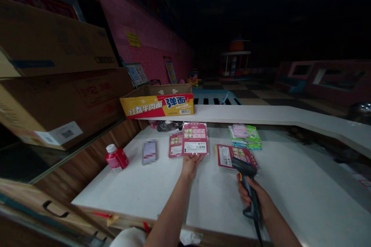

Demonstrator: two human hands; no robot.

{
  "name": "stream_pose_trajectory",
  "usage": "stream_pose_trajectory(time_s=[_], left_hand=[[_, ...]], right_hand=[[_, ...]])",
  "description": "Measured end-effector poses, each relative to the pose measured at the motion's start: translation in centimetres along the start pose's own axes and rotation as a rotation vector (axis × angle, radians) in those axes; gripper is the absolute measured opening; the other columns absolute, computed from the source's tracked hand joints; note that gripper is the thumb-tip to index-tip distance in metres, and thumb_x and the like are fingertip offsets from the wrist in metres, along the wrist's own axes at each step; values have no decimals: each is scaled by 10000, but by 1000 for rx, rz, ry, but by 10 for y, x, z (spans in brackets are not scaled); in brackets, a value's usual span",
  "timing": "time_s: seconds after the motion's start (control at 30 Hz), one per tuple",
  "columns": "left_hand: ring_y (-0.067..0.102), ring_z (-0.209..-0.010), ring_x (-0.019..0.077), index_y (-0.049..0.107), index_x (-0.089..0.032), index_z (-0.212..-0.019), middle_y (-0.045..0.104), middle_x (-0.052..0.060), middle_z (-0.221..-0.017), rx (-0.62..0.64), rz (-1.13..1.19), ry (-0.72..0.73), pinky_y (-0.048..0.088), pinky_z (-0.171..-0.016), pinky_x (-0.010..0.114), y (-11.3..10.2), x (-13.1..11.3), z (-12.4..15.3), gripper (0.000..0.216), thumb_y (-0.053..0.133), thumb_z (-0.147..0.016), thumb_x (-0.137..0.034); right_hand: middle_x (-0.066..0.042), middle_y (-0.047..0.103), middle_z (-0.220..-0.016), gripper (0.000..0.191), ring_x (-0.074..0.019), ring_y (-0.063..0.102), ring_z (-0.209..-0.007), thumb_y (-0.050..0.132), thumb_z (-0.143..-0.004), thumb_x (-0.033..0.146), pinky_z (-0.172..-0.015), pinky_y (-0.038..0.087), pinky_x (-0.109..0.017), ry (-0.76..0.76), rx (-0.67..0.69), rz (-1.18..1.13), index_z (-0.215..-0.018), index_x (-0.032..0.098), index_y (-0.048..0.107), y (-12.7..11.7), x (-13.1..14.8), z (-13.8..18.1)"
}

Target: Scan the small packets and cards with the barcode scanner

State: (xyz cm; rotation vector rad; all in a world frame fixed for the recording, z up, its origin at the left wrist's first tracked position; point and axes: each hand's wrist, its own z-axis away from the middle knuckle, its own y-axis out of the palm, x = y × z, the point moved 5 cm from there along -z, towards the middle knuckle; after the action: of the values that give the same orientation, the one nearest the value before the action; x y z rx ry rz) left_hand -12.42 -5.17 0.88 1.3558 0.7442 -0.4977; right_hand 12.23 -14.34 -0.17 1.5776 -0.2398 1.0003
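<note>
My left hand (192, 163) grips the lower edge of a pink flat packet (195, 138), its printed side with a barcode turned up toward me. Just left of it, and partly behind, lies another pink packet (175, 147). My right hand (255, 195) is wrapped round the handle of a black barcode scanner (249, 185), its head pointing up and left and its cord running down toward me. Beyond the scanner lie several more pink packets (224, 156), partly covered by the scanner's head. Farther back is a stack of green packets (252, 137) with a pale pink one on top.
On the white table (156, 189) stand a red bottle (116, 158) with a white cap and a phone-like object (149, 152), its face blurred. A yellow-red open carton (158, 106) rests on the raised ledge (246, 114). Large cardboard boxes (60, 104) are stacked at left.
</note>
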Motion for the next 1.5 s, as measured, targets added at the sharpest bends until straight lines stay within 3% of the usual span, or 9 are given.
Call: stream_pose_trajectory(time_s=[0.2, 0.4, 0.6, 0.77, 1.07, 1.33, 1.5], left_hand=[[698, -864, 189, 666, -162, -873, 739, 19, -856, -91, 78, 89, 497, -998, 458, -11, 4, 3, 443, 886, -490, -127], [694, -938, 216, 691, -154, -870, 749, 45, -899, -102, 129, 109, 482, -1016, 446, -16, 8, -1, 416, 874, -498, -122], [692, -971, 234, 698, -148, -939, 751, 69, -949, -102, 145, 113, 453, -1039, 469, -21, 16, -4, 458, 857, -512, -107], [693, -972, 237, 697, -147, -941, 753, 71, -950, -95, 129, 110, 458, -1034, 469, -22, 15, -3, 446, 851, -524, -114], [697, -955, 237, 706, -127, -843, 749, 92, -924, -92, 71, 134, 483, -1016, 437, -6, 7, 6, 274, 804, -589, -96], [686, -997, 246, 697, -139, -905, 752, 73, -937, -81, 115, 101, 444, -1047, 477, -15, 9, 2, 402, 847, -533, -111], [657, -1071, 272, 695, -142, -928, 746, 90, -977, -53, 96, 112, 425, -1062, 489, -14, 8, 3, 417, 852, -542, -141]], right_hand=[[62, 499, -512, 368, -49, 361, -343, 714, -768, 521, -334, 295, -166, -4, -108, 94, -900, 197, 597, 7, 1, 4], [48, 539, -466, 388, -95, 456, -340, 743, -711, 534, -321, 348, -193, 7, -439, 528, -791, 201, 559, 28, 2, 2], [69, 553, -482, 489, -108, 469, -338, 733, -678, 566, -315, 362, -205, -113, -403, 635, -948, 200, 553, 76, 0, -8], [65, 542, -473, 481, -105, 468, -341, 719, -671, 604, -321, 372, -206, -93, -391, 636, -860, 200, 538, 97, -6, -12], [59, 543, -484, 498, -113, 476, -344, 722, -653, 626, -316, 381, -222, -82, -351, 650, -831, 199, 537, 91, -4, -16], [68, 529, -492, 470, -96, 463, -353, 734, -668, 596, -323, 379, -202, -105, -388, 604, -835, 198, 548, 99, 1, -10], [52, 552, -502, 435, -98, 470, -356, 769, -668, 540, -336, 378, -201, -66, -376, 525, -840, 202, 556, 74, 6, -5]])
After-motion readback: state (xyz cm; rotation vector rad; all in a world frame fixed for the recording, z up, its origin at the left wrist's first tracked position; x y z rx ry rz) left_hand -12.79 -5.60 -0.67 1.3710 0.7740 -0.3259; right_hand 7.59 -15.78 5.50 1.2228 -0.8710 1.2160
